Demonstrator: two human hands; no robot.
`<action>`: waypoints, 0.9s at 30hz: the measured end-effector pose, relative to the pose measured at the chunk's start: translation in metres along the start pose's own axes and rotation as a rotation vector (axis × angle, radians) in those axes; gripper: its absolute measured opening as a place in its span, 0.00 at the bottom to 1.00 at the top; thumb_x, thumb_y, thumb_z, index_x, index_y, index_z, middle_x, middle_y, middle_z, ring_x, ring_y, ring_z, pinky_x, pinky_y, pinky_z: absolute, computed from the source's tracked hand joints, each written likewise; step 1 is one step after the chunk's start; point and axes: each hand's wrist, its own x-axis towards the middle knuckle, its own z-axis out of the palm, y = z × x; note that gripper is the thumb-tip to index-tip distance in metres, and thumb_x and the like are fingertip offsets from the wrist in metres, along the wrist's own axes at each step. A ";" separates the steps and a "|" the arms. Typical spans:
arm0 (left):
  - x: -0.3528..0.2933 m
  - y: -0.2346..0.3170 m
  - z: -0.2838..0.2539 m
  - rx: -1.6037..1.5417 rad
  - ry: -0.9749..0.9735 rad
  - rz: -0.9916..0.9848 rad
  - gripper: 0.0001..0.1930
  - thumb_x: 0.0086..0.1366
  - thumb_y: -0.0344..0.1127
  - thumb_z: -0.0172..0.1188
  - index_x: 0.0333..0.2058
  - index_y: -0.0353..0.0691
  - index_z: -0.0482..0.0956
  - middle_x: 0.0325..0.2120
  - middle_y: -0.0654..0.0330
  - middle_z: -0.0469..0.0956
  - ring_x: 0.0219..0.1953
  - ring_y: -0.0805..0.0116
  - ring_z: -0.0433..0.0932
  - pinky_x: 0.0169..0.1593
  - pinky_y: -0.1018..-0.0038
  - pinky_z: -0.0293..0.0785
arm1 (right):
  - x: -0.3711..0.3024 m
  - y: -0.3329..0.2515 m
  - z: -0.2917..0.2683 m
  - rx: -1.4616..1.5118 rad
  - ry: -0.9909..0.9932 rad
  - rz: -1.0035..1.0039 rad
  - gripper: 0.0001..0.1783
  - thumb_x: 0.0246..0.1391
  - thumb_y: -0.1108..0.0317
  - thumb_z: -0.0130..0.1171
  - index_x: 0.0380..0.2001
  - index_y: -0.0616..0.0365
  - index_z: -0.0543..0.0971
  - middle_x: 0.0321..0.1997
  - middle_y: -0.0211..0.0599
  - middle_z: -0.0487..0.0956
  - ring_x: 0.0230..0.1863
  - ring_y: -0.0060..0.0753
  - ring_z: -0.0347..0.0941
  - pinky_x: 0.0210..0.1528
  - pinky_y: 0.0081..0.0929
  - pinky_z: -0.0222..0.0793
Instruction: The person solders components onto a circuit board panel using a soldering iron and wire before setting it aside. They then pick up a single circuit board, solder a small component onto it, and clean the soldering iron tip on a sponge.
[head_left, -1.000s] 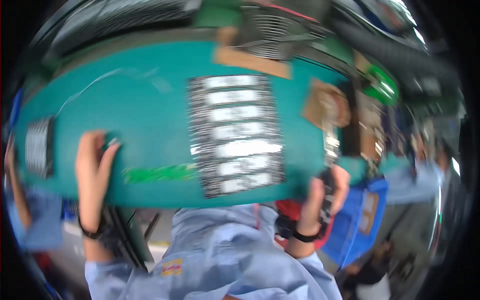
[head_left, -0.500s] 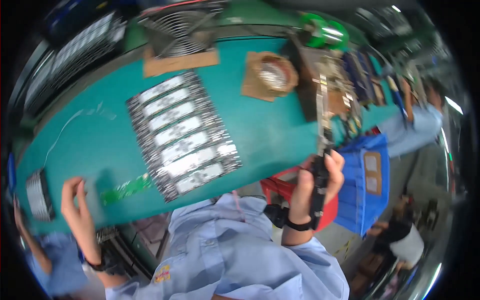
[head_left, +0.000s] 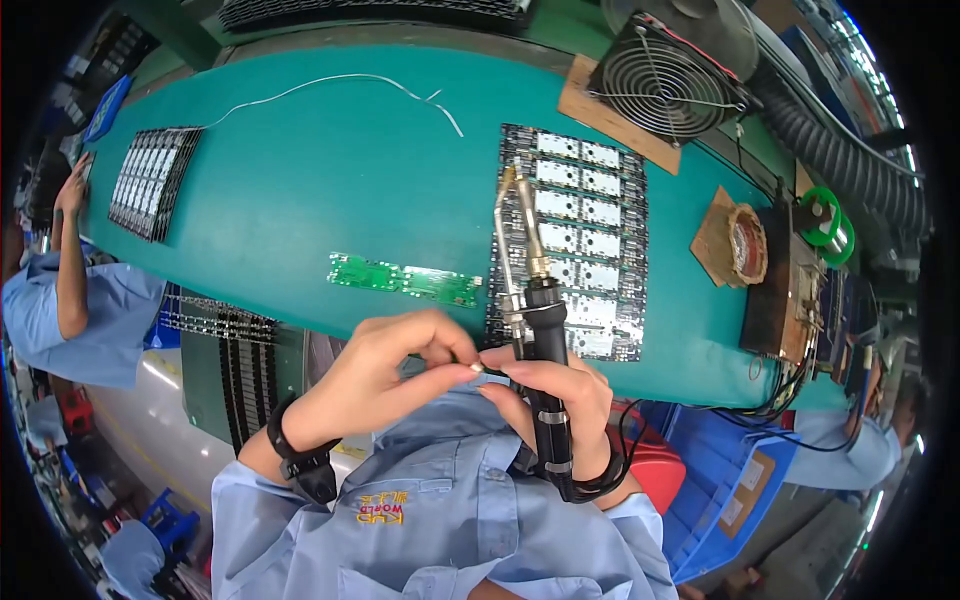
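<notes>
Black-handled soldering tool [head_left: 546, 318], inside right grip [head_left: 586, 398], jutting beyond it

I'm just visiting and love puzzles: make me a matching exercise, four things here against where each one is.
Things:
1. Black-handled tool
2. Green circuit board
3. Fan
4. Blue crate

Places:
A. By a brown board at the table's far edge
B. Off the tabletop, lower right
C. In the right hand
D. On the tabletop, left of the black-and-white panel

Pairs: 1-C, 2-D, 3-A, 4-B
</notes>
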 end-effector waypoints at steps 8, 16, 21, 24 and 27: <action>0.008 -0.009 0.000 -0.729 -0.124 -0.318 0.06 0.56 0.23 0.60 0.32 0.32 0.73 0.30 0.58 0.77 0.29 0.76 0.76 0.32 0.81 0.72 | -0.011 0.000 0.002 0.073 -0.065 0.082 0.25 0.44 0.81 0.64 0.43 0.54 0.63 0.34 0.49 0.77 0.35 0.39 0.77 0.37 0.32 0.73; -0.011 -0.012 -0.044 0.695 0.495 0.138 0.15 0.48 0.25 0.64 0.37 0.35 0.75 0.36 0.56 0.74 0.38 0.58 0.74 0.43 0.69 0.69 | -0.008 0.001 -0.007 0.104 0.137 0.194 0.25 0.46 0.85 0.58 0.44 0.54 0.61 0.34 0.50 0.76 0.34 0.38 0.76 0.38 0.31 0.72; -0.020 -0.019 -0.063 0.855 0.487 -0.030 0.17 0.46 0.28 0.65 0.38 0.37 0.76 0.42 0.54 0.71 0.45 0.57 0.70 0.49 0.67 0.61 | -0.007 0.004 -0.016 0.029 0.204 0.253 0.25 0.47 0.84 0.58 0.45 0.54 0.61 0.34 0.49 0.76 0.35 0.37 0.75 0.39 0.31 0.72; -0.017 -0.018 -0.066 0.841 0.476 -0.013 0.16 0.47 0.29 0.65 0.38 0.37 0.76 0.40 0.56 0.73 0.44 0.58 0.71 0.50 0.68 0.60 | -0.005 0.004 -0.018 -0.010 0.201 0.229 0.25 0.47 0.84 0.58 0.45 0.54 0.61 0.34 0.49 0.76 0.34 0.37 0.75 0.38 0.31 0.72; -0.022 -0.015 -0.067 0.829 0.473 0.015 0.16 0.48 0.30 0.65 0.38 0.38 0.75 0.39 0.58 0.75 0.42 0.58 0.72 0.49 0.68 0.60 | 0.001 0.002 -0.015 -0.008 0.234 0.191 0.23 0.45 0.85 0.60 0.42 0.57 0.62 0.33 0.50 0.77 0.31 0.37 0.77 0.35 0.29 0.74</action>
